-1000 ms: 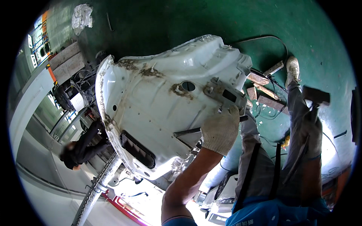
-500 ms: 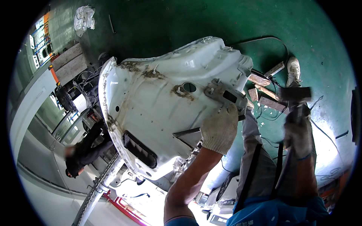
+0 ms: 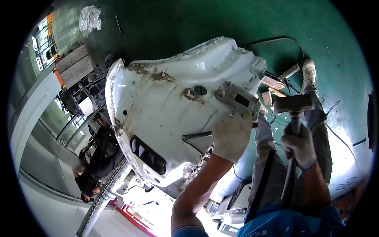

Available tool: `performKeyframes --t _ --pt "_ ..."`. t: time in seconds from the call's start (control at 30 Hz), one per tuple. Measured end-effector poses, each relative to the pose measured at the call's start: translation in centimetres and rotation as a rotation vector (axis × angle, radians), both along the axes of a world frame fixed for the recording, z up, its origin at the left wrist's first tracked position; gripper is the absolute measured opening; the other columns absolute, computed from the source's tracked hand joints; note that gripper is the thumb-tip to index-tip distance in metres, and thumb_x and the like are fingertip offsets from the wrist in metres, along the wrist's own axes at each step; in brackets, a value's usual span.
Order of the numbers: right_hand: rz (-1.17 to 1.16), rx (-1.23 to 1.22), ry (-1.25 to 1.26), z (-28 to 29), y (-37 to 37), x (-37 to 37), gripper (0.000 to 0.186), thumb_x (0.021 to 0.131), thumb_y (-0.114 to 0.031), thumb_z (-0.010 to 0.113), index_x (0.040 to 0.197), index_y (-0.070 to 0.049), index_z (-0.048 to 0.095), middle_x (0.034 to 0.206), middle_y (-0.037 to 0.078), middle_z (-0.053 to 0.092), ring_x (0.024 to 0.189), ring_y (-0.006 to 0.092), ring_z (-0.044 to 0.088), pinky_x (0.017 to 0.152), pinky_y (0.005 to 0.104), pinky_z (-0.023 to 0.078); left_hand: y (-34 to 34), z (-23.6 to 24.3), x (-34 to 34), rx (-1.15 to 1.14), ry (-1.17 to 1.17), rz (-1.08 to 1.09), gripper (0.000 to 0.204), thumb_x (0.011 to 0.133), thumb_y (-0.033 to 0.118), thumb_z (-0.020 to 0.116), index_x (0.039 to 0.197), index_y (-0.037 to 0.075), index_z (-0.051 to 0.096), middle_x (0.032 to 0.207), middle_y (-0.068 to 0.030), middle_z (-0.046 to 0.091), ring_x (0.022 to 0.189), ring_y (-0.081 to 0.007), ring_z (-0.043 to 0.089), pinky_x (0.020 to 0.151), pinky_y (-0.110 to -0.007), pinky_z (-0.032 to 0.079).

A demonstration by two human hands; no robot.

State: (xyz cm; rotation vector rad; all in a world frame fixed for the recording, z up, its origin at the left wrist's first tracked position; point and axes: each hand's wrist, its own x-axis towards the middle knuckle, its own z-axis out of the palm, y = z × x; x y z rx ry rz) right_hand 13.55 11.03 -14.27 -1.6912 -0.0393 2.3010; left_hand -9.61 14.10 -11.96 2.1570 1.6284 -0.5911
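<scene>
A large white car body panel (image 3: 166, 114) lies in front of me, with rusty, dirty patches and several holes in it. My left hand (image 3: 232, 136), in a knitted glove, is closed around a flat steel chisel (image 3: 200, 140). The wide end of this tool rests at the panel's lower right part; its other end shows just past my glove. To the right, my gloved right hand (image 3: 301, 146) grips the handle of a hammer (image 3: 294, 103). The hammer's heavy block head is raised, apart from both chisel and panel.
Wooden blocks (image 3: 273, 83) and cables lie on the green floor (image 3: 158, 23) near my shoe (image 3: 309, 71). At left a person in dark clothes (image 3: 100, 162) is near a chain-wrapped metal post (image 3: 104, 197). A crumpled plastic bag (image 3: 90, 20) lies far left.
The hammer has swung to the left and slightly down, closer to the panel. My left hand with the chisel has barely moved. The person at left has shifted lower in view.
</scene>
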Motion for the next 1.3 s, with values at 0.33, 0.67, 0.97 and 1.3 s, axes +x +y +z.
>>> performKeyframes --t 0.33,0.67,0.97,1.3 --pt "-0.148 0.069 -0.215 -3.3 -0.7 6.2 0.013 0.082 -0.011 0.065 0.089 -0.007 0.055 0.059 0.000 0.047 0.039 0.0103 0.041 0.035 0.0270 0.037 0.5 1.0 -0.4 -0.012 -0.008 0.010 0.017 0.087 0.017 0.064 0.103 0.013 0.062 0.083 -0.0062 0.065 0.066 -0.0249 0.069 0.052 -0.040 0.055" --pt "-0.140 0.113 -0.232 -2.9 0.0 5.2 0.012 0.083 -0.011 0.065 0.091 -0.006 0.057 0.059 0.000 0.047 0.039 0.0105 0.041 0.035 0.0266 0.037 1.0 1.5 -0.4 -0.020 -0.061 0.095 0.014 0.085 0.015 0.065 0.099 0.014 0.063 0.079 -0.0061 0.066 0.065 -0.0270 0.069 0.052 -0.041 0.055" --pt "-0.036 0.193 -0.084 2.8 -1.3 0.2 0.011 0.088 -0.004 0.068 0.094 -0.005 0.058 0.070 0.001 0.058 0.048 0.0096 0.054 0.041 0.0250 0.044 1.1 2.0 -0.6 -0.023 -0.049 0.102 0.017 0.086 0.018 0.066 0.103 0.017 0.064 0.084 -0.0056 0.068 0.067 -0.0287 0.070 0.055 -0.043 0.055" --pt "-0.201 0.303 -0.198 2.6 -0.8 2.6 0.017 0.089 -0.008 0.065 0.104 -0.003 0.057 0.072 0.000 0.055 0.054 0.0060 0.053 0.044 0.0195 0.038 1.4 2.1 -1.0 -0.045 -0.047 0.127 0.015 0.087 0.023 0.069 0.100 0.017 0.062 0.082 -0.0056 0.067 0.069 -0.0279 0.070 0.057 -0.042 0.056"
